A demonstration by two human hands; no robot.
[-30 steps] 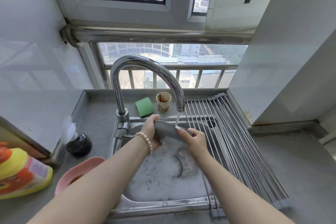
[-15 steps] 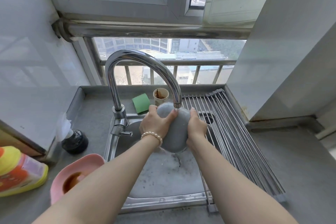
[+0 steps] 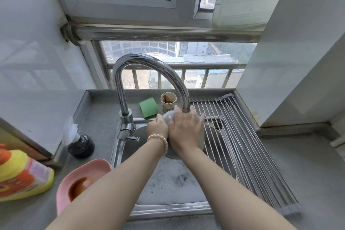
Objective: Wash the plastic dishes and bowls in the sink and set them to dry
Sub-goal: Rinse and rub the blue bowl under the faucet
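Grey plastic dish (image 3: 169, 115) under faucet spout (image 3: 185, 107): left hand (image 3: 156, 127) grips its edge, right hand (image 3: 185, 129) flat, fingers spread, rubbing. Rotate for full rinse.

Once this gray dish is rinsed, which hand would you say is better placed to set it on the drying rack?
Probably the right hand: it lies on the dish on the rack side; the left hand grips the far edge.

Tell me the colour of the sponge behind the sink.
Green; the sponge shows clearly in the head view, beside the paper cup.
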